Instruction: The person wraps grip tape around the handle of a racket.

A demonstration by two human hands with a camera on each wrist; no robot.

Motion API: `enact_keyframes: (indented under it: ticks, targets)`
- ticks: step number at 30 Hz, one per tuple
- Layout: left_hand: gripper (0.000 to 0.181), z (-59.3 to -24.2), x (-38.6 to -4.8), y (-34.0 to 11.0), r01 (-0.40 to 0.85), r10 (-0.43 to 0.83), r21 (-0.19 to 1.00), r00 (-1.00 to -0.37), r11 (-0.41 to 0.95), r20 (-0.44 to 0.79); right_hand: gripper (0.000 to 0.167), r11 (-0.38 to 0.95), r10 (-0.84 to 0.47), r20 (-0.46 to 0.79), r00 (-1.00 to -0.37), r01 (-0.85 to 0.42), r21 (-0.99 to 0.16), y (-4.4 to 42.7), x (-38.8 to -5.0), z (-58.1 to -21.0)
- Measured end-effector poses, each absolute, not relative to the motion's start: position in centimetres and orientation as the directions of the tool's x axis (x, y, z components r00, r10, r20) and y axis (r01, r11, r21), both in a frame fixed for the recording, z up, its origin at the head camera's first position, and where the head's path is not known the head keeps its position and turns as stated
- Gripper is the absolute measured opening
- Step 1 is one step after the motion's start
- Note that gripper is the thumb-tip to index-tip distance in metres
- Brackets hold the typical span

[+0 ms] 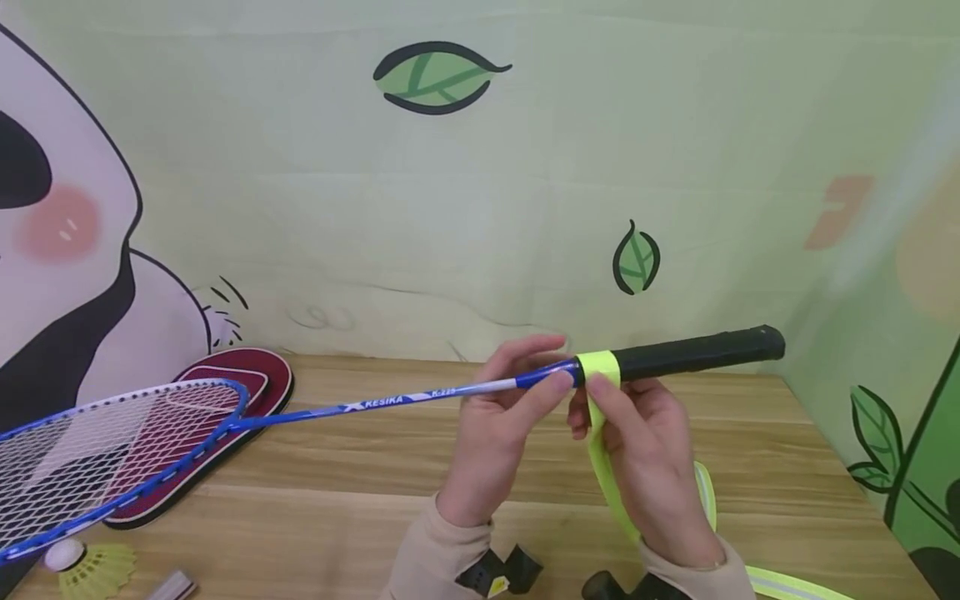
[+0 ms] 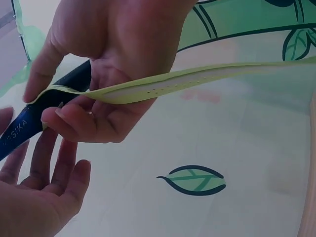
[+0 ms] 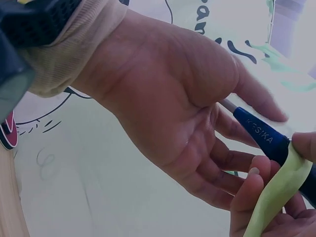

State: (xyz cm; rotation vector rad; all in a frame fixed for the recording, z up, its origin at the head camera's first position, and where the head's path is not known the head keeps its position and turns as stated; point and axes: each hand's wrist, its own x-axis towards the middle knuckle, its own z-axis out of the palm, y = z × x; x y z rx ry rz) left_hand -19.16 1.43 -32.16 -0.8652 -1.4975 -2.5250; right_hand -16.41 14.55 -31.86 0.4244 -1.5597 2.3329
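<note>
Crosswise, the racket [image 1: 405, 401] slants gently, its black handle [image 1: 693, 351] pointing right.

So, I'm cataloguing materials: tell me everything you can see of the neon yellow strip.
The neon yellow strip is long, flat and soft, rubbery-looking; a paler band with small dots or holes shows in the left wrist view. It wraps over the black handle, beside the blue cone, where the right hand pinches it. From there it trails downward; a pale-centred length on the wooden table looks like its continuation.
</note>
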Motion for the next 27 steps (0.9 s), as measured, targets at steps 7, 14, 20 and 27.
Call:
enact_keyframes:
  ticks: [7, 14, 20, 27]
  targets:
    - [0.031, -32.1, -19.22, 1.5, 0.353, 0.144, 0.789, -0.866, -0.503, 0.479, 0.018, -0.284, 0.078, 0.341, -0.937, -0.348, -0.893, 14.59, -16.45, -31.82]
    - [0.027, -32.08, -19.43, 1.49, 0.337, 0.086, 0.799, -0.898, -0.499, 0.432, 0.029, -0.242, 0.039, 0.281, -0.959, -0.281, -0.929, 14.63, -16.04, -31.42]
    - [0.027, -32.05, -19.48, 1.47, 0.313, 0.089, 0.785, -0.903, -0.534, 0.42, 0.026, -0.259, 0.025, 0.277, -0.961, -0.273, -0.926, 14.54, -15.69, -31.17]
    - [0.021, -31.93, -19.44, 1.37, 0.312, 0.057, 0.781, -0.913, -0.541, 0.404, 0.028, -0.224, 0.024, 0.225, -0.974, -0.224, -0.948, 14.43, -15.74, -31.35]
